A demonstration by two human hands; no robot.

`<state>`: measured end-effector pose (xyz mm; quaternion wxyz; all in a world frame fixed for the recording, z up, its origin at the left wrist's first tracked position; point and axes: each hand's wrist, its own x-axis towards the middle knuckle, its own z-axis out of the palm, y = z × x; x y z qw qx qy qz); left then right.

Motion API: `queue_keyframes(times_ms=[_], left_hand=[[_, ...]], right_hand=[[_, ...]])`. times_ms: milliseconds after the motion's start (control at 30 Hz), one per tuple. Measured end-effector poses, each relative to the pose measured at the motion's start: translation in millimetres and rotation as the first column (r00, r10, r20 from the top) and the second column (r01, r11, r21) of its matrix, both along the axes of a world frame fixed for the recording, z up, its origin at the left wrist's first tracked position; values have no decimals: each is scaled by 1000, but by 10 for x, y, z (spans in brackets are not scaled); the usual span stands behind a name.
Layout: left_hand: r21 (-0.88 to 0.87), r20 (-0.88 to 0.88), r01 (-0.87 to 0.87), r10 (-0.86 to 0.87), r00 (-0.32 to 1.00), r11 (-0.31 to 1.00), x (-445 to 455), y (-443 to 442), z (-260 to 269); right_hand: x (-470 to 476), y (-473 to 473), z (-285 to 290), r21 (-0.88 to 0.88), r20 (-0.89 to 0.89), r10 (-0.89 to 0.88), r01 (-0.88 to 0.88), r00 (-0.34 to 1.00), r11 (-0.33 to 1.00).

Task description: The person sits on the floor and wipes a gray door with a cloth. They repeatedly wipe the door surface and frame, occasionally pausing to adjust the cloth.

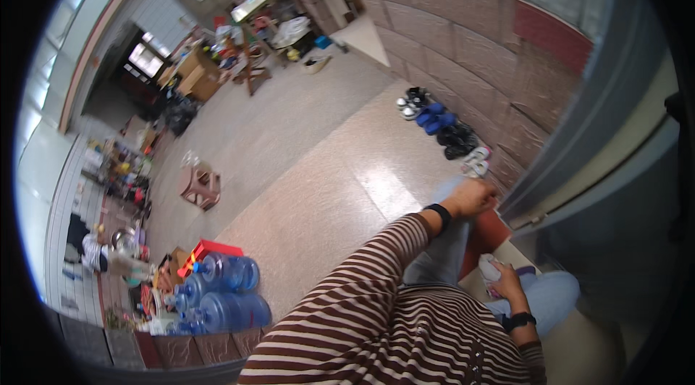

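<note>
My left hand [473, 198] is stretched out with its fingers curled, beside the door frame [516, 214] and above a reddish-brown doorway surface [487, 233]. Motion blur hides whether anything is in it. Lower down, my right hand [508, 283] grips a crumpled whitish item [489, 272] with a pinkish part, near my bent knee in pale blue jeans [554, 295]. Whether that item is a cloth or a shoe I cannot tell. Just past my left hand, white and pink shoes [478, 160] rest on the floor against the wall.
Blue slippers [434, 118] and dark shoes [456, 139] line the brick-patterned wall [450, 43]. Large blue water jugs [233, 311] lie at lower left, beside a red box [214, 249]. A brown plastic stool [201, 188] stands on the tiled floor [304, 179]. Cardboard boxes [200, 78] are farther back.
</note>
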<state>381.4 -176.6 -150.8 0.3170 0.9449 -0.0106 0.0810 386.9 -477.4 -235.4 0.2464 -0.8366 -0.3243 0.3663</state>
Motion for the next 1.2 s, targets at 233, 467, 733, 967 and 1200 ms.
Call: queue_keyframes(times_ms=[233, 467, 733, 967, 1200], left_hand=[[108, 20, 48, -50, 999, 993, -20, 71, -3], [71, 12, 12, -13, 1000, 997, 2, 92, -57], [65, -12, -17, 18, 1000, 998, -39, 95, -59], [-35, 31, -34, 35, 999, 999, -51, 61, -9], [-85, -10, -25, 24, 1000, 996, -36, 35, 61]], right_hand=[[-22, 6, 45, -39, 41, -69, 71, 997, 997], [6, -91, -15, -117, 59, -35, 41, 998, 992], [1, -15, -119, -34, 34, -81, 82, 996, 996], [25, -32, -106, -66, 68, -25, 29, 997, 997], [3, -63, -10, -86, 27, -87, 89, 996, 992]])
